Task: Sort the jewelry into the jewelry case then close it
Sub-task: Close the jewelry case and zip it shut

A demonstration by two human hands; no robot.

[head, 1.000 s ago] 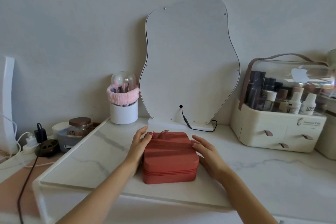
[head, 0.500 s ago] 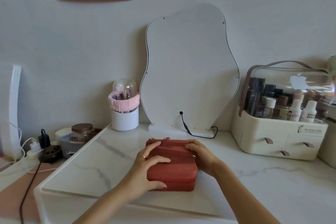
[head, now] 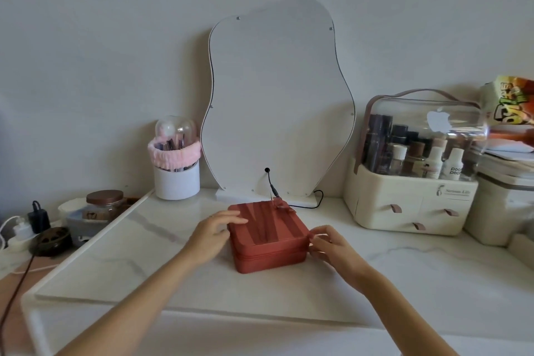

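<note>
A closed brick-red jewelry case [head: 265, 231] with a small bow on its lid lies on the white marble tabletop [head: 144, 263], just in front of the mirror. My left hand [head: 212, 230] rests against the case's left side, fingers reaching onto the lid's edge. My right hand [head: 329, 244] is at the case's right front corner, fingertips pinching what looks like the zipper pull there. No loose jewelry is visible.
A wavy white mirror [head: 277, 101] with a black cable stands behind the case. A white brush cup [head: 176, 173] is at back left. A cream cosmetics organizer [head: 413, 199] is on the right. Jars, chargers and cords lie at the far left.
The case has been turned on the tabletop. My left hand slid from the lid to the left side; my right hand moved from the back edge to the right front corner.
</note>
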